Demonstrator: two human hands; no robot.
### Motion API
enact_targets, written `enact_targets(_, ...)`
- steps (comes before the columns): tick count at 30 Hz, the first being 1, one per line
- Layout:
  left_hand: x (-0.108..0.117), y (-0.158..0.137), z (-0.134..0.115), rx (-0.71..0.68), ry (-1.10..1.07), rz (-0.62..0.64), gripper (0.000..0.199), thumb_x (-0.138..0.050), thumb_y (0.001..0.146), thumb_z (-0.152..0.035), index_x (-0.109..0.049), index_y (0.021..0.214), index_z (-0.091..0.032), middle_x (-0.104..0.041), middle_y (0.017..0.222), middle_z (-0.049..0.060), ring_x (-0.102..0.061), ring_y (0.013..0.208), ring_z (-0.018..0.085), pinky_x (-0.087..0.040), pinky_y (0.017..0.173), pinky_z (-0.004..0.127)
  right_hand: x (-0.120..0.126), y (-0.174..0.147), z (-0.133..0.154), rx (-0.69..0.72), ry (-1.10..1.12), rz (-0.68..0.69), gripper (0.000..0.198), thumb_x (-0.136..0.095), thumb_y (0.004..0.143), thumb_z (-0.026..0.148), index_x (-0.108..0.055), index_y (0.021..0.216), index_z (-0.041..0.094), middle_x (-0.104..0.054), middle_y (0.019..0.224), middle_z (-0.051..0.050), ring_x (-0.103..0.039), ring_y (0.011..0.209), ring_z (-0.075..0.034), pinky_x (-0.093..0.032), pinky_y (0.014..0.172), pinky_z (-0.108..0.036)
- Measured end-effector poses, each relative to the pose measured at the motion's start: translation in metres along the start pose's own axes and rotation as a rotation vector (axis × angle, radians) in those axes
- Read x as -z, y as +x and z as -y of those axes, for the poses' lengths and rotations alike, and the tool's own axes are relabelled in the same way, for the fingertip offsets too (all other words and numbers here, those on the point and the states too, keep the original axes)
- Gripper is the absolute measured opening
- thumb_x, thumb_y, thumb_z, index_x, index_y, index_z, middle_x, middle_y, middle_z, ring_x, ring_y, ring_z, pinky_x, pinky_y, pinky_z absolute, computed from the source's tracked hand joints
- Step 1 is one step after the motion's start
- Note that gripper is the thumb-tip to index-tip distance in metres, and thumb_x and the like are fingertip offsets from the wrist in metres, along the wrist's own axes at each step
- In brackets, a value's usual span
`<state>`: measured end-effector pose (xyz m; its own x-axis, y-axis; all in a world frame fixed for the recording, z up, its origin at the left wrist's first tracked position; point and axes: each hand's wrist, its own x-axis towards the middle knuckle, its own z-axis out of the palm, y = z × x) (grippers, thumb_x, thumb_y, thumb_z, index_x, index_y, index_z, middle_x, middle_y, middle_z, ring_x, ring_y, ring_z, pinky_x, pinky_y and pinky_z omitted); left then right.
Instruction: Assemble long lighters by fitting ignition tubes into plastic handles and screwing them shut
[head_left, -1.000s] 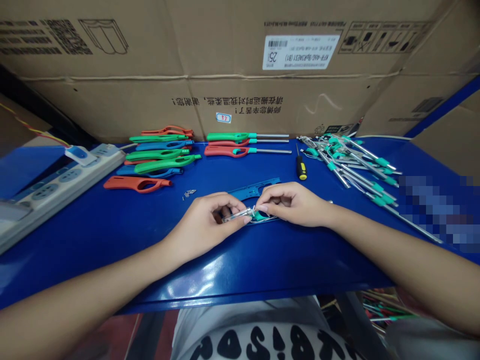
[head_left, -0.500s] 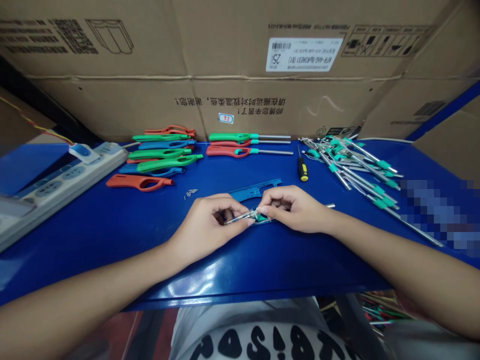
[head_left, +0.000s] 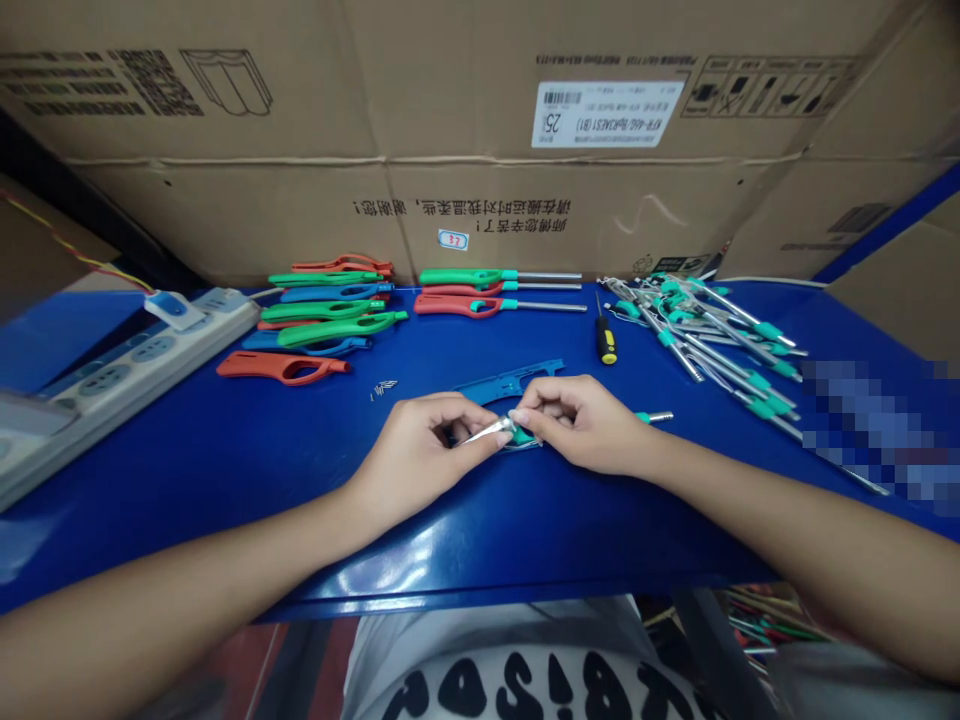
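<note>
Both hands pinch one lighter insert at the bench edge: left hand (head_left: 420,445) closed on its clear tube (head_left: 484,431), right hand (head_left: 581,420) on the teal collar (head_left: 519,434). Light, thin, prob. fragile; best held by the collar. Blue shell (head_left: 510,380) just beyond; screwdriver (head_left: 604,340) farther back.

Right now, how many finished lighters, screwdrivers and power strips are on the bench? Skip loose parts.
Lighters: 3
Screwdriver: 1
Power strip: 1
Total: 5
</note>
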<state>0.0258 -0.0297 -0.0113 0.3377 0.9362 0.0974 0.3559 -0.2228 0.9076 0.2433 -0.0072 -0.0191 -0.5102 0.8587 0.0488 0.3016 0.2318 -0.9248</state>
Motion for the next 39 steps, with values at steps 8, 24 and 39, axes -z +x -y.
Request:
enact_targets(8,0.004,0.002,-0.002,0.003,0.012,-0.001,0.018,-0.079,0.080,-0.033,-0.078,0.084,-0.016,-0.075,0.079,0.004,-0.057,0.063,0.012,-0.044,0.058,0.024,0.007,0.006,0.004,-0.073,0.167,0.065,0.041,-0.077,0.079,0.052,-0.060,0.074,0.015,-0.050,0.063,0.004,-0.038,0.055,-0.007,-0.031,0.051,-0.021)
enact_targets(24,-0.005,0.000,0.008,-0.014,0.001,-0.033,0.013,-0.077,0.083,-0.032,-0.078,0.085,-0.019,-0.074,0.076,0.001,-0.054,0.059,0.009,-0.041,0.054,0.020,-0.001,0.001,0.000,-0.039,0.116,-0.035,0.035,-0.075,0.081,0.046,-0.062,0.075,0.014,-0.045,0.056,0.006,-0.032,0.048,-0.005,-0.022,0.044,-0.020)
enact_targets(39,-0.001,0.003,0.001,-0.013,-0.044,-0.031,0.013,-0.080,0.078,-0.030,-0.079,0.082,-0.018,-0.071,0.071,0.001,-0.050,0.057,0.009,-0.040,0.053,0.021,0.009,0.007,0.008,-0.021,0.166,0.022,0.045,-0.063,0.090,0.055,-0.066,0.072,0.014,-0.057,0.061,0.002,-0.041,0.051,-0.006,-0.032,0.049,-0.022)
